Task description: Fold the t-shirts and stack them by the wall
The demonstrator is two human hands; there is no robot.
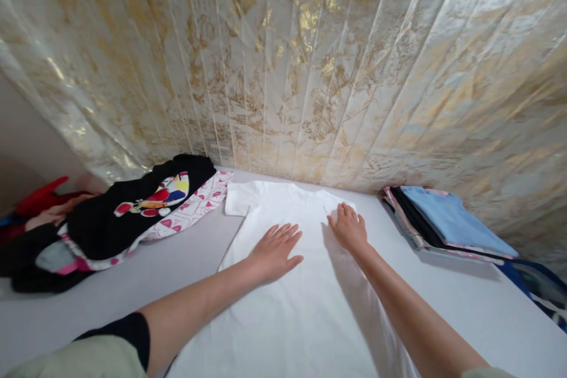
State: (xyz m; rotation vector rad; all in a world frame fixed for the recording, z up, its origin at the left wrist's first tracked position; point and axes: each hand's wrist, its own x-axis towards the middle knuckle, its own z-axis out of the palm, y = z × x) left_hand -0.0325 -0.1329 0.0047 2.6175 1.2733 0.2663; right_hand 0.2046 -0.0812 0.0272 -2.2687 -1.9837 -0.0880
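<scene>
- Evidently spread, the fingers (pixel 287 235) of the left hand (pixel 275 253) lie flat on a white T-shirt (pixel 283 307), left of its middle and below the neckline, thumb pointing right.
- The right hand (pixel 349 228) rests palm down at the shirt's right shoulder, fingers slightly bent; whether they pinch any cloth I cannot tell. A small crease shows beside its thumb.
- The left forearm (pixel 199 295) slants in from the lower left across the shirt's side edge, with a dark cuff (pixel 142 331) and a pale green sleeve (pixel 88 357) behind it.
- The right forearm (pixel 411 301) reaches in from the lower right, nearly straight, and with the hand hides most of the right sleeve area.
- The shirt lies spread on a pale table (pixel 190 271), neckline away from the person, left sleeve laid outward, lower part running out of view.
- To the left sits a loose heap: a black garment (pixel 101 218) with a colourful print, pink-and-white cloth (pixel 190 215) just beside the shirt's sleeve, and something red (pixel 35 199).
- To the right, apart from the shirt, is a folded stack (pixel 411 227), light blue garment (pixel 456 218) uppermost.
- Gold-and-white sheeting (pixel 283 71) rises behind the table.
</scene>
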